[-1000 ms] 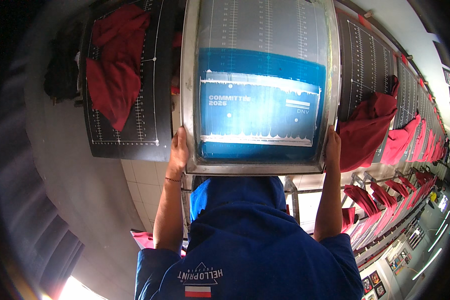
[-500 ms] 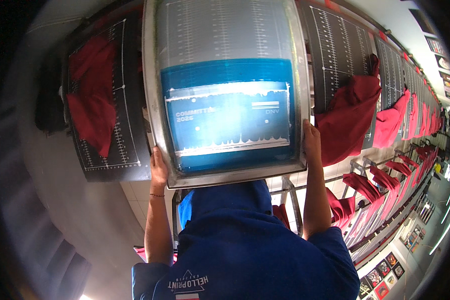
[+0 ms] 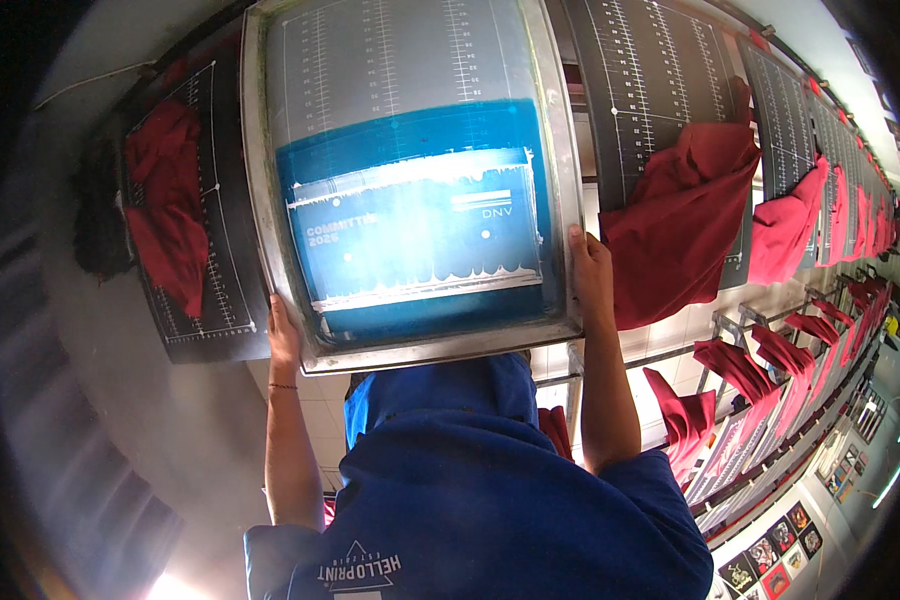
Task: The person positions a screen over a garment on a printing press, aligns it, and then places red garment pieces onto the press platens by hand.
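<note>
A large screen printing frame [image 3: 560, 210] with a metal rim and a see-through mesh is held level in front of me. Its near half carries a blue stencil [image 3: 410, 312] with lettering and streaks of white ink, washed out by glare. My left hand [image 3: 284, 330] grips the left rim near the close corner, thumb on top. On the right rim my right hand [image 3: 590, 266] does the same, its fingers hidden below. Through the mesh shows a dark board with white ruler marks.
On the left a dark ruled board [image 3: 232, 270] carries a crumpled dark red garment [image 3: 170, 210]. Another red garment [image 3: 680, 225] drapes over the board at right [image 3: 635, 80]. Several more boards with red cloth run along a rail to the far right. Framed pictures [image 3: 765, 550] hang on the wall.
The frame and both hands have shifted left in the picture, and the frame has tilted slightly counterclockwise. The boards have also shifted a little. Both hands keep their grip.
</note>
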`<action>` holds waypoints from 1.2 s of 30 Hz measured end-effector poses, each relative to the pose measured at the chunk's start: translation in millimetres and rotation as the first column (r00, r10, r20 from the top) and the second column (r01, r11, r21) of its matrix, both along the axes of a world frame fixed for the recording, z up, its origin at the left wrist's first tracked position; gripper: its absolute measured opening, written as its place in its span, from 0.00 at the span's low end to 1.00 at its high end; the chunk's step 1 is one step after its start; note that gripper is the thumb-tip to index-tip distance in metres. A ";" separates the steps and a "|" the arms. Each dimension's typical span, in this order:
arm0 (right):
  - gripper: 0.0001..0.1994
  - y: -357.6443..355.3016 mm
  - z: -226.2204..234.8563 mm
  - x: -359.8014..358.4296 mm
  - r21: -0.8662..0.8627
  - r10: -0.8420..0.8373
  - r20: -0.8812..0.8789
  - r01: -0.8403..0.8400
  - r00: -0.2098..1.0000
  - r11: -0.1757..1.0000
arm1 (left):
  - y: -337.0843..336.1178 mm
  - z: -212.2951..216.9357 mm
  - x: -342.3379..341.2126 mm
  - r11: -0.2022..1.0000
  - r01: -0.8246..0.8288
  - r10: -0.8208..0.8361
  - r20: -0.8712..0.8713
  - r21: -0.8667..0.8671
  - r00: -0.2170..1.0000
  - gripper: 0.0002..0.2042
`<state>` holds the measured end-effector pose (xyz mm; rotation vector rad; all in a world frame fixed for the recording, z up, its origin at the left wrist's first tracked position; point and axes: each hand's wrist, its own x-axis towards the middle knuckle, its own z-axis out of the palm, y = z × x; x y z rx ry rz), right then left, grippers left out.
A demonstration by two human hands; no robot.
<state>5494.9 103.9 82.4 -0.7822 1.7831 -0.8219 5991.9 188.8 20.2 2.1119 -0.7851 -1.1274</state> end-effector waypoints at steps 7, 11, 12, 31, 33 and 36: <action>0.24 -0.5 -11.9 -11.7 0.050 0.025 0.008 -0.025 1.000 0.998 | -3.2 6.9 -5.6 0.991 -0.111 0.127 -0.250 0.079 0.960 0.36; 0.25 0.3 -11.1 -10.9 0.024 0.007 0.059 -0.008 0.998 1.000 | -3.3 14.3 -9.3 0.991 -0.110 0.127 -0.232 0.081 0.965 0.36; 0.25 1.2 -12.2 -11.4 0.037 0.017 0.026 -0.018 1.000 0.999 | -5.4 17.6 -14.3 0.992 -0.114 0.126 -0.227 0.062 0.966 0.35; 0.26 3.4 -22.1 -15.5 -0.005 0.028 0.000 -0.028 1.000 1.000 | -10.1 15.9 -10.2 0.992 -0.104 0.123 -0.359 0.071 0.925 0.37; 0.26 2.1 -24.1 -13.4 -0.036 0.036 -0.011 -0.037 0.999 0.999 | -8.1 7.5 -8.7 0.996 -0.076 0.081 -0.126 0.044 0.989 0.36; 0.26 -1.6 -16.7 -5.9 -0.108 0.033 -0.016 -0.035 0.999 0.994 | -9.5 16.4 -12.7 0.997 0.059 -0.045 0.225 -0.055 0.973 0.32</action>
